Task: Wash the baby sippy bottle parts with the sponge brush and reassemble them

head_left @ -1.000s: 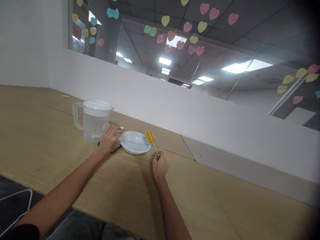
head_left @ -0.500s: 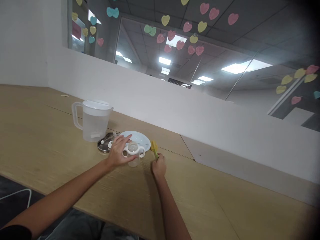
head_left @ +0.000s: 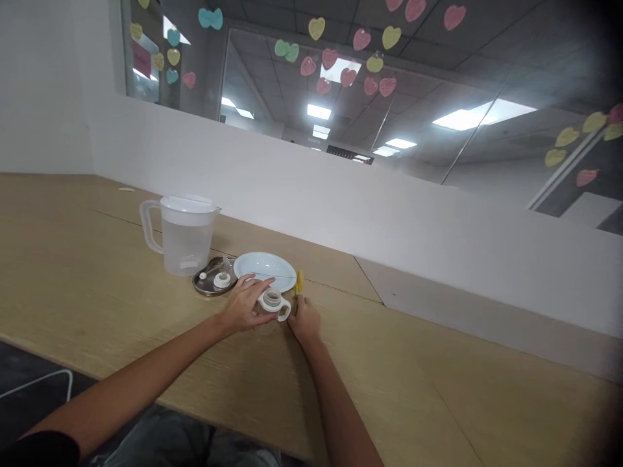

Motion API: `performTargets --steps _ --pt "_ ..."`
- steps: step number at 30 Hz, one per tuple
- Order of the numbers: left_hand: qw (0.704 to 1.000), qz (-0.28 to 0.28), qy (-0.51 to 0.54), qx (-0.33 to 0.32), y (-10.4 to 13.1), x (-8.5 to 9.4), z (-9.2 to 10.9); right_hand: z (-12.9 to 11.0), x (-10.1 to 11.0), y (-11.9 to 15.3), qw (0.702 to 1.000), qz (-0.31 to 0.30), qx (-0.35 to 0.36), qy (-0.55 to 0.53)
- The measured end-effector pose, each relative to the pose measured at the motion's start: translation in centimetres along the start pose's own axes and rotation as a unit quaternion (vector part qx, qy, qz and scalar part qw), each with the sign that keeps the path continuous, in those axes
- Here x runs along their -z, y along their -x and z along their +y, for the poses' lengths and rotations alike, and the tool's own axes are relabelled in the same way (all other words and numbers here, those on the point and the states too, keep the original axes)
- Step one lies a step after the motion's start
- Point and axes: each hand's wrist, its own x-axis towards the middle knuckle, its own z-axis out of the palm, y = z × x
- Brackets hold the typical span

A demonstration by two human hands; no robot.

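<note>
My left hand (head_left: pixel 243 306) is wrapped round a clear baby bottle (head_left: pixel 272 299) with a white collar and white side handles. The bottle has no lid, and its open mouth faces up. Close to its right handle, my right hand (head_left: pixel 305 319) is closed on a bottle brush (head_left: pixel 300 283). The brush's yellow sponge head points away from me, and my fingers cover most of its green handle. Just behind the bottle sits a pale blue-white plate (head_left: pixel 263 261). To the left, a metal tray (head_left: pixel 207 285) carries a white bottle cap ring (head_left: pixel 222 279) and small clear and white parts.
A lidded plastic pitcher (head_left: pixel 187 240) holding clear liquid stands behind the tray. The wooden table (head_left: pixel 121 305) meets a white wall (head_left: pixel 302 194) at the back, below a window with heart-shaped notes. A small pale piece (head_left: pixel 126 189) lies at the far left.
My left hand has closed round the bottle, which has shifted slightly right, towards my right hand. The brush in my right hand has turned, its head now seen more edge-on.
</note>
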Motion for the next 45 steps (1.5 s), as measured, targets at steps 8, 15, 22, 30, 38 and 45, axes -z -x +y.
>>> performTargets --steps 8,15,22,30,38,45 --pt "0.991 0.128 -0.035 0.019 0.1 2.6 -4.8 -0.5 0.9 0.5 0.995 0.067 -0.057 -0.049" --pt "0.929 -0.094 -0.19 0.304 0.6 4.2 -10.8 -0.7 2.1 -0.2 0.978 0.162 -0.056 -0.116" --pt "0.882 -0.241 -0.191 0.356 0.8 3.0 -11.1 -2.1 4.0 -3.6 0.999 0.04 -0.027 -0.023" --pt "0.864 -0.286 -0.21 0.358 0.5 2.6 -10.9 -3.4 4.4 -7.4 0.998 -0.008 -0.048 0.042" --pt "0.847 -0.276 -0.214 0.401 0.3 3.0 -10.9 -3.9 4.9 -7.6 0.995 -0.009 -0.072 0.063" --pt "0.863 -0.174 -0.245 0.405 -0.4 4.5 -9.4 -3.7 3.8 -7.7 0.996 0.002 -0.071 0.05"
